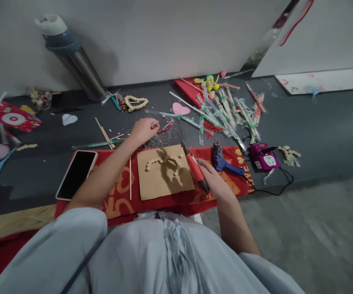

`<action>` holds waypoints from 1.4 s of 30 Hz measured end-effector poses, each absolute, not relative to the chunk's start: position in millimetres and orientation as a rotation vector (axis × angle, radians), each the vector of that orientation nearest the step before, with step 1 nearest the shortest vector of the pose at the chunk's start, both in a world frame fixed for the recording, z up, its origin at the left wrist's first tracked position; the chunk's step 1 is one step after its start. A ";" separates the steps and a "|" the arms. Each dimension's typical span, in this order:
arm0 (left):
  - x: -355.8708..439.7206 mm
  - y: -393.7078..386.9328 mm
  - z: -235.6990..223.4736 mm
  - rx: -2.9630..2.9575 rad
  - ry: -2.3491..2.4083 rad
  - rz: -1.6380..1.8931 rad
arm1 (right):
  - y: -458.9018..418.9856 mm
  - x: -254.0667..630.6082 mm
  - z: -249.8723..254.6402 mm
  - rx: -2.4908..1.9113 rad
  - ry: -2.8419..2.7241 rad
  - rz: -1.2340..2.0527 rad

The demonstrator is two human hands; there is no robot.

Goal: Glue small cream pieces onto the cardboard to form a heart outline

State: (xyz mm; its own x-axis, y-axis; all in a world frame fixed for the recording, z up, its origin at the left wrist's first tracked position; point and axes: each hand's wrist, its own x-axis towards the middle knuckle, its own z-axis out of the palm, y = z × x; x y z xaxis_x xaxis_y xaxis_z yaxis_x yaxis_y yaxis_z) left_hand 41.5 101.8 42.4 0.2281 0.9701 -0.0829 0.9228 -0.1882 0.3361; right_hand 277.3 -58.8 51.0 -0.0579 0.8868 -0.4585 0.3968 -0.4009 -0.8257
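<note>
My left hand (144,130) is closed in a pinch above the far edge of a cardboard square (150,185), on a small pale piece (155,124) whose kind I cannot make out. My right hand (212,176) grips red-and-black-handled long-nose pliers (196,168), their thin tips pointing away from me. On the cardboard lies a curved row of small beige pieces (156,161), partly in the shadow of my hand. Beyond my left hand are scattered crumbs and a small red strip (165,126).
A blue glue gun (225,163) rests right on the red cloth (119,200), its cord trailing near a purple box (263,156). A phone (76,174) lies left. Wrapped sticks (225,110), a pink paper heart (180,109) and a beige heart outline (136,103) lie behind; a bottle (75,61) leans back left.
</note>
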 end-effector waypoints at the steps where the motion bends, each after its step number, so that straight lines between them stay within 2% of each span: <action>1: 44.7 114.8 37.4 2.220 1.769 0.207 | -57.4 279.3 50.5 -1.785 -1.345 1.472; 8: 69.1 155.8 13.8 2.326 1.680 0.172 | -50.2 284.2 48.6 -1.788 -1.334 1.542; 22: 83.6 162.0 18.6 2.408 1.636 -0.029 | -51.3 290.1 41.2 -1.760 -1.362 1.539; 31: 21.7 125.2 59.5 2.210 1.508 -0.113 | -55.4 284.3 42.5 -1.754 -1.374 1.555; 37: -15.8 94.9 45.3 2.111 1.580 -0.083 | -58.4 273.1 44.0 -1.713 -1.418 1.556; 42: -30.8 76.4 43.5 2.078 1.640 0.148 | -64.0 265.1 42.6 -1.627 -1.457 1.557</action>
